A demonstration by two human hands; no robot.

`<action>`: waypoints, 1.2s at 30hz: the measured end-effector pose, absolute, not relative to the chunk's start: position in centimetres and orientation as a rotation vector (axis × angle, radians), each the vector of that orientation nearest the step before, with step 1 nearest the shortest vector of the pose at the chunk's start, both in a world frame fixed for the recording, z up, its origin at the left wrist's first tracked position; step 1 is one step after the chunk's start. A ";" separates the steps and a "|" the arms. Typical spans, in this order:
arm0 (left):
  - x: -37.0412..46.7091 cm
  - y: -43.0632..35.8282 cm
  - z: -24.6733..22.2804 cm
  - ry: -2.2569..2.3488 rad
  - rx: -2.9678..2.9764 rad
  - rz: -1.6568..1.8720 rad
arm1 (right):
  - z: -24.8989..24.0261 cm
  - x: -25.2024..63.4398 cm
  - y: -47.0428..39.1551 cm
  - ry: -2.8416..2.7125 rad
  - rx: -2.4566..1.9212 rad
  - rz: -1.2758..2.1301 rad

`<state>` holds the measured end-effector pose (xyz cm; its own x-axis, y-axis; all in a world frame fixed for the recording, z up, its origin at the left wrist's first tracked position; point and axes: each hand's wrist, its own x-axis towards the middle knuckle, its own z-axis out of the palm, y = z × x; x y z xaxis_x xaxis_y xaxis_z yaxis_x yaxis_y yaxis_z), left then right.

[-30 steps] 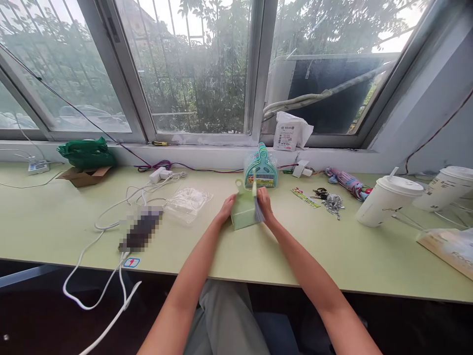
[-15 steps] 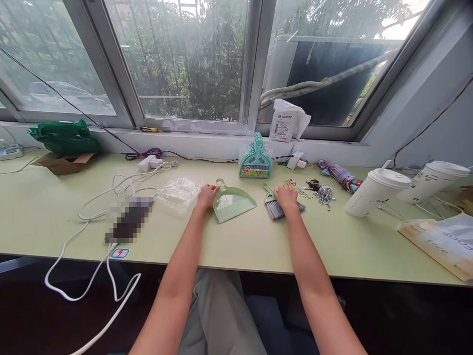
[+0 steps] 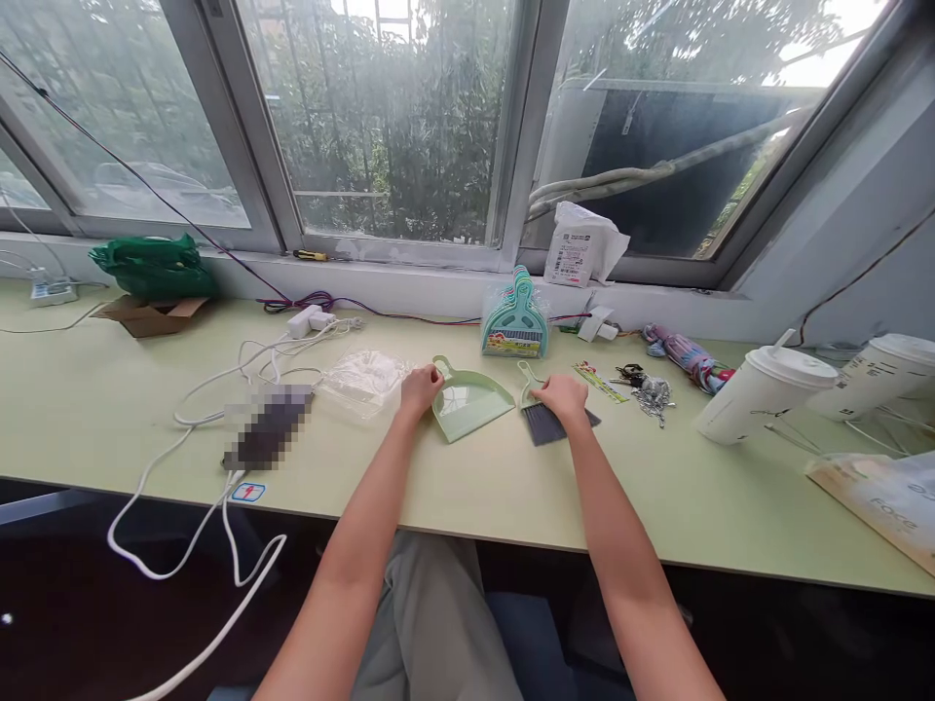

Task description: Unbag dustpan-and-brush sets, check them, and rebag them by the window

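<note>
A pale green dustpan lies on the table with its wide edge toward the lower right. My left hand is closed on its left rim, thumb and fingers pinched together. To the right of it is a small hand brush with a green looped handle and dark grey bristles. My right hand grips the brush from above, covering part of its body. Dustpan and brush lie slightly apart. A crumpled clear plastic bag is just left of my left hand.
Behind stand packaged dustpan-and-brush sets. Keys and a label strip lie right of the brush, then a folded umbrella and a white cup. On the left are white cables and a blurred dark device.
The view has shifted slightly, moving everything rightward. My right hand has moved left over the brush, which has turned a little and shows its bristles flatter. My left hand stays on the dustpan.
</note>
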<state>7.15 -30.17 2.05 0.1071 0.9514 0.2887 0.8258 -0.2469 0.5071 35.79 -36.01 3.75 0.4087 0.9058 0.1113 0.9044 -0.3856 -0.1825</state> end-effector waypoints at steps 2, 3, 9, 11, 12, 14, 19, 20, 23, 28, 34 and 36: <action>7.7 -30.4 2.0 1.674 2.178 0.813 | 3.6 34.7 -35.9 -1.582 -2.284 0.012; 8.2 -30.6 1.9 1.583 2.200 0.793 | 3.6 34.0 -35.8 -1.625 -2.182 0.016; 11.8 -33.2 2.0 1.085 2.440 0.683 | 3.3 30.9 -35.9 -2.003 -1.820 0.118; 11.9 -33.7 2.3 1.108 2.547 0.726 | 3.4 30.8 -36.0 -2.024 -1.824 0.110; 11.8 -33.8 2.4 1.131 2.609 0.773 | 3.4 30.9 -36.0 -2.028 -1.822 0.110; 11.3 -33.7 2.6 1.152 2.738 0.864 | 3.5 31.0 -36.1 -2.031 -1.809 0.128; 10.6 -32.6 1.9 1.109 2.860 0.777 | 3.5 30.9 -36.1 -2.075 -1.750 0.187; 10.7 -32.5 1.6 1.105 2.839 0.765 | 3.5 30.8 -36.1 -2.081 -1.748 0.198; 11.2 -32.5 1.3 1.111 2.797 0.745 | 3.5 30.6 -36.0 -2.072 -1.781 0.228; 12.0 -32.8 1.3 1.240 2.842 0.588 | 3.6 30.4 -36.0 -2.097 -1.828 0.223; 12.3 -32.8 1.5 1.281 2.378 1.130 | 2.8 30.0 -35.9 -1.964 -1.810 0.241; 12.9 -32.9 1.4 1.213 1.921 1.254 | 2.7 29.4 -35.7 -1.789 -1.798 0.220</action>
<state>12.92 -32.86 1.38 0.1621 0.8927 0.4205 0.3905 -0.4494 0.8035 29.42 -35.65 2.65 0.0840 0.9555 0.2829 0.8585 0.0747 -0.5073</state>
